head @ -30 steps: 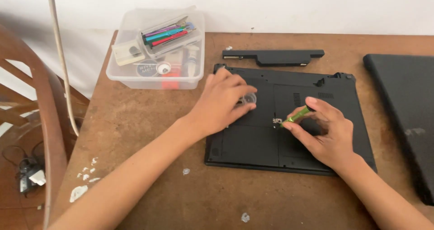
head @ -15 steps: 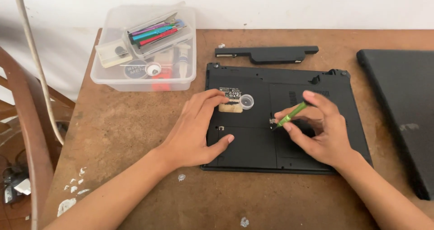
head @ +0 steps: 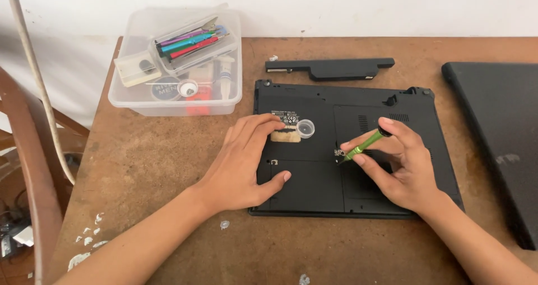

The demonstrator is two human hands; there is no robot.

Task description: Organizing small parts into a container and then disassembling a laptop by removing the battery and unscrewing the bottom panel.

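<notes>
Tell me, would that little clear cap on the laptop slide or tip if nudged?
The cap looks small, thin and plastic, so probably very light. It sits loose on the smooth laptop, so it would likely slide. Being low and wide, it seems unlikely to tip.

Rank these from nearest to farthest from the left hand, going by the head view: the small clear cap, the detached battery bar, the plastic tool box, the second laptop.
1. Small clear cap, just beyond the left hand's fingertips.
2. Plastic tool box, up at the table's back left.
3. Battery bar, behind the open laptop.
4. Second laptop, far right.
</notes>
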